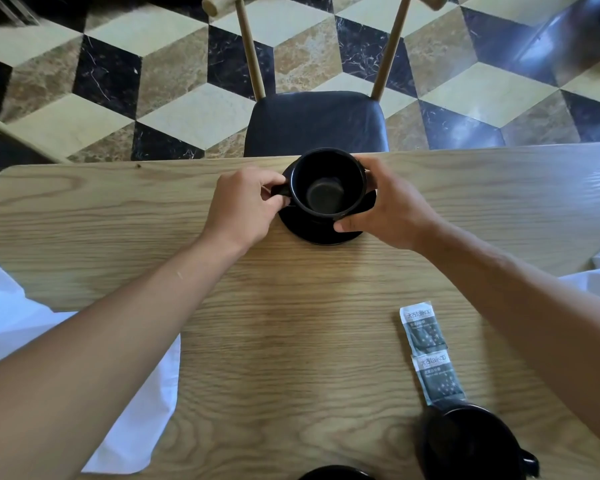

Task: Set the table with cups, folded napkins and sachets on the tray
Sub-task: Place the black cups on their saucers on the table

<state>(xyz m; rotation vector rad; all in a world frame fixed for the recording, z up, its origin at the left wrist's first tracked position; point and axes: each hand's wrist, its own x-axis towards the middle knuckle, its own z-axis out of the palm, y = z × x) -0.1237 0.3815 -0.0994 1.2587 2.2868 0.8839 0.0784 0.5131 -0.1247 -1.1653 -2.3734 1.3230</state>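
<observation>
While black cup (328, 183) sits on saucer (321, 233), left fingers (272, 188) pinch handle, right fingers (349, 225) curl round rim.

Two black cups: far cup (328, 183) on the one fully visible black saucer (321, 230); near cup (471, 441). A dark rim (336, 474) at the bottom edge, kind unclear. Two sachets: upper sachet (421, 329), lower sachet (437, 379). One white napkin (142, 393). One chair (316, 123). One bench (291, 323). Two hands: left hand (246, 206), right hand (392, 206).
</observation>
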